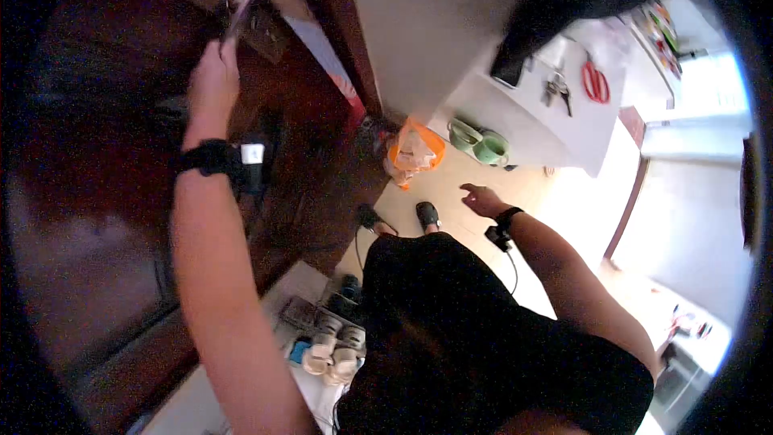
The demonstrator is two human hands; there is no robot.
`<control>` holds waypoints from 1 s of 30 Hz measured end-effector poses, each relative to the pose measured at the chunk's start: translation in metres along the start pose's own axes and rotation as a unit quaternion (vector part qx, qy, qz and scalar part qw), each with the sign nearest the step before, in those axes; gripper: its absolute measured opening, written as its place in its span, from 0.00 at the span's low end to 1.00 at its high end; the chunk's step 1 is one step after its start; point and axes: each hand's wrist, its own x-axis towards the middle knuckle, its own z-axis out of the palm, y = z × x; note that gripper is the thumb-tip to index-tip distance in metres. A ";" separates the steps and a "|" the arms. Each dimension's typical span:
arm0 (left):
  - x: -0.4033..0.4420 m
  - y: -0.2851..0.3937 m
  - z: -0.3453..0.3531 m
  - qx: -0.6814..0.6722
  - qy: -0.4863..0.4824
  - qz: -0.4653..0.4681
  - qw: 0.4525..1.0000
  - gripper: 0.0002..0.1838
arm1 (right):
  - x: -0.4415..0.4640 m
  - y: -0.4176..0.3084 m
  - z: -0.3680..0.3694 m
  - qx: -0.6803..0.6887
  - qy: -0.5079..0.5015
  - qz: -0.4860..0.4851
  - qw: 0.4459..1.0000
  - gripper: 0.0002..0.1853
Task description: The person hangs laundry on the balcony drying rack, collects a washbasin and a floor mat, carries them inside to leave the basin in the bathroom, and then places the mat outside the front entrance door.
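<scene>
My left hand point(215, 89) is raised at the upper left, its fingers closed round a thin, flat, pale-purple object point(241, 12). Blur hides its exact kind. Behind it is a brown lock-like box point(264, 36) on a dark wooden door point(298, 145). Low over the floor, my right hand point(483, 200) is empty, with the index finger stretched out and the others loosely bent. Black bands with small devices circle both wrists. Nearest the right hand, on the floor, are two green shoe-like items point(489, 147).
An orange-and-clear plastic bag point(417, 147) sits by the door's edge. On a white tabletop point(555, 125) lie keys point(558, 90), a red coiled item point(596, 83) and a dark phone-like object point(509, 72). Several pale shoes point(330, 350) stand at the lower left. A cable hangs by each arm.
</scene>
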 end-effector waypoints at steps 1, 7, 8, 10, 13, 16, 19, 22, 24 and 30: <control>0.009 -0.014 0.003 0.018 0.014 0.023 0.999 0.23 | 0.020 -0.002 0.012 -0.005 -0.021 -0.003 1.000 0.27; 0.051 -0.069 -0.003 0.044 -0.060 0.021 0.997 0.21 | 0.139 0.035 0.118 -0.092 -0.090 0.054 0.990 0.48; 0.057 -0.081 -0.007 0.087 -0.037 0.041 0.995 0.21 | 0.155 0.042 0.131 -0.058 -0.084 0.078 0.992 0.48; 0.064 -0.103 -0.010 0.104 0.002 0.024 0.994 0.21 | 0.186 0.077 0.166 -0.010 -0.059 0.122 0.991 0.50; 0.083 -0.139 -0.018 0.118 0.035 0.001 0.992 0.21 | 0.215 0.092 0.185 -0.044 0.002 0.181 0.983 0.43; 0.096 -0.176 -0.029 0.124 0.056 -0.013 0.991 0.20 | 0.213 0.009 0.147 -0.130 0.069 0.129 0.981 0.13; 0.109 -0.194 -0.041 0.124 0.073 -0.022 0.989 0.20 | 0.209 0.022 0.171 -0.307 0.046 0.037 0.950 0.13; 0.121 -0.221 -0.049 0.126 0.082 -0.029 0.988 0.20 | 0.211 -0.001 0.181 -0.202 0.037 0.016 0.979 0.11; 0.135 -0.255 -0.065 0.211 0.068 0.067 0.973 0.20 | 0.218 -0.066 0.163 -0.186 0.037 0.021 0.982 0.10; 0.157 -0.265 -0.065 0.075 0.109 -0.058 0.990 0.26 | 0.236 -0.153 0.126 -0.173 0.021 0.002 0.985 0.12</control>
